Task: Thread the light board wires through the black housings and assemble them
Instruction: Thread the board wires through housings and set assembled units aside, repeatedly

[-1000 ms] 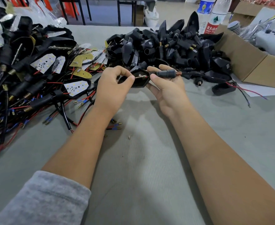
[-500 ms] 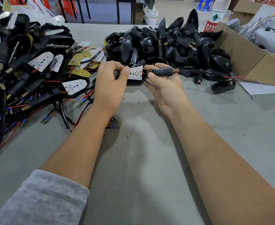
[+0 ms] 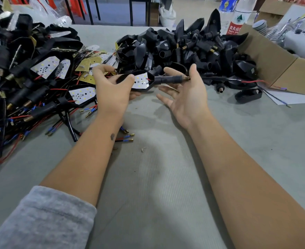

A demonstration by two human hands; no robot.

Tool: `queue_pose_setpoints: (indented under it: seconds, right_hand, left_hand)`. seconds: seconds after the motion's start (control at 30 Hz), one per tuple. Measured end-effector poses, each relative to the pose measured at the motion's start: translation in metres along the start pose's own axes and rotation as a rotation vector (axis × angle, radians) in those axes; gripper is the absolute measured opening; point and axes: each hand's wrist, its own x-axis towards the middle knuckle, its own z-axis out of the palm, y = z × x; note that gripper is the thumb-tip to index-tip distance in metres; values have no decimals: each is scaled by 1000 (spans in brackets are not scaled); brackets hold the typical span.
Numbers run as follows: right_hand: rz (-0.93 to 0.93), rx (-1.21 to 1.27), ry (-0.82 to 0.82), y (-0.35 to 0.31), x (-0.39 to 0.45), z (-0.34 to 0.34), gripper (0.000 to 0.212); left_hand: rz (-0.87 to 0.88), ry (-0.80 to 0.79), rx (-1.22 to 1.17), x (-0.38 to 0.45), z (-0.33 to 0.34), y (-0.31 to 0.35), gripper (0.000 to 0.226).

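- Black housing point(image 3: 152, 81) held above grey table point(image 3: 157, 177), between both hands, in front of heap of empty housings point(image 3: 184, 47).
- Long axis approx left-right: wide shell end toward left hand point(image 3: 112, 90), narrow stem w/ brass threaded tip point(image 3: 185, 79) pointing right.
- White LED light board point(image 3: 140, 81) seated face-up in shell; small LED dots, red wire at stem side.
- Left hand grips shell end, thumb on top of board.
- Right hand point(image 3: 187, 97) spread, palm up, fingers relaxed; stem lies across it near thumb.
- Red/black wires point(image 3: 247, 81) trail right toward cardboard box point(image 3: 274, 69).
- Pile of wired assemblies point(image 3: 31, 78) at left.
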Motion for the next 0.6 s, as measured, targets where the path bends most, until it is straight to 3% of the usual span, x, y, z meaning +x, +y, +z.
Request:
queue_pose_setpoints:
  seconds: [0.07,0.17,0.2,0.3,0.43,0.5,0.6]
  right_hand:
    - [-53,-2,116,0,1,-2,50]
    - [-137,-43,259,-1,2,-5,17]
    - [-157,-63,266,-1,2,-6,15]
    - [-196,-162,202,0,0,-9,22]
    - [-256,-269,127,1,-6,-6,13]
    - [-325,-326,129,0,-10,-2,11]
    - [-453,-474,99,2,-18,13,13]
  left_hand:
    - [-23,11,-32,2,-3,2,38]
    - [-79,54,-101,6,-5,3,36]
    - [-113,61,-139,7,-5,4,31]
    - [-215,54,-281,9,-6,7,10]
    - [-343,59,-373,10,-10,14,10]
    - [-397,24,-344,10,-11,23,9]
    - [-295,-9,-192,21,-21,44,11]
